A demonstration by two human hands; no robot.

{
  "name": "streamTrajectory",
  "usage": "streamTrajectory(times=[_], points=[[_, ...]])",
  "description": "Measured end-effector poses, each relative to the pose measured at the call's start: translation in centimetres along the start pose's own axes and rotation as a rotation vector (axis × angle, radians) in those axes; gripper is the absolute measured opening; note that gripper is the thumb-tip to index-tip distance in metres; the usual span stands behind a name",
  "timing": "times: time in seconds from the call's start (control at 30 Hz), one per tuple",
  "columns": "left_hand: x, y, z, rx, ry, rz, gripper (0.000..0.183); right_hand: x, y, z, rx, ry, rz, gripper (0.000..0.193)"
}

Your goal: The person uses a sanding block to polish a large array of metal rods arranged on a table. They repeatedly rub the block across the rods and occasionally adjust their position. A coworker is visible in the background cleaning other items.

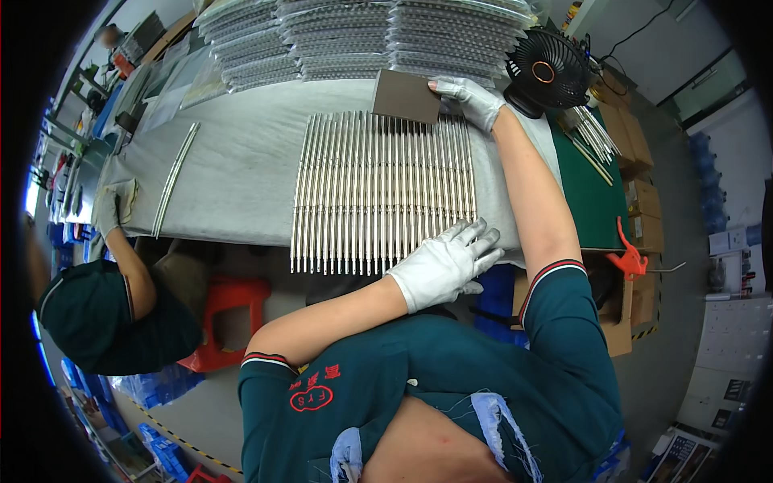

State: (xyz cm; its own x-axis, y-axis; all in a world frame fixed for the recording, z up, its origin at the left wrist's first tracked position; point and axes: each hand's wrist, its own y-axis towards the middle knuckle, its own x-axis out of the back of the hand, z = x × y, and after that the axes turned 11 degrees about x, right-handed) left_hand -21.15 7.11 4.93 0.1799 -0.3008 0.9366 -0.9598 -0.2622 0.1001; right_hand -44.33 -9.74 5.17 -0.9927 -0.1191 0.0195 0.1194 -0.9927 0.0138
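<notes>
A row of slim silvery metal rods (362,193) lies side by side on the pale cloth in front of me, their near ends reaching past the table edge. My right hand (473,102), in a grey-white glove, grips the right side of a flat dark grey-brown rectangular block (403,95). That block sits over the far ends of the rods. My left hand (443,266), gloved alike, rests at the near right corner of the row, palm down with fingers spread. Its fingertips reach the rods' near ends, and it holds nothing.
Tall stacks of plastic-wrapped rods (338,40) line the table's far side. A black fan (547,71) stands at the back right, near loose rods (594,135) on green cloth. A co-worker (113,314) works at the left by a few rods (175,179). A red-handled tool (630,259) sits at the right edge.
</notes>
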Motion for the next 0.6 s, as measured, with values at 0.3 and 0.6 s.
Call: streamTrajectory(times=[0.3, 0.6], points=[[-0.2, -0.6, -0.1, 0.062, 0.004, -0.065, 0.067, -2.3, -2.7, 3.1, 0.092, 0.005, -0.284, 0.052], [-1.8, -0.9, -1.4, 0.243, 0.171, -0.245, 0.061, 2.1, -11.8, 1.1, 0.274, -0.902, -0.657, 0.044]])
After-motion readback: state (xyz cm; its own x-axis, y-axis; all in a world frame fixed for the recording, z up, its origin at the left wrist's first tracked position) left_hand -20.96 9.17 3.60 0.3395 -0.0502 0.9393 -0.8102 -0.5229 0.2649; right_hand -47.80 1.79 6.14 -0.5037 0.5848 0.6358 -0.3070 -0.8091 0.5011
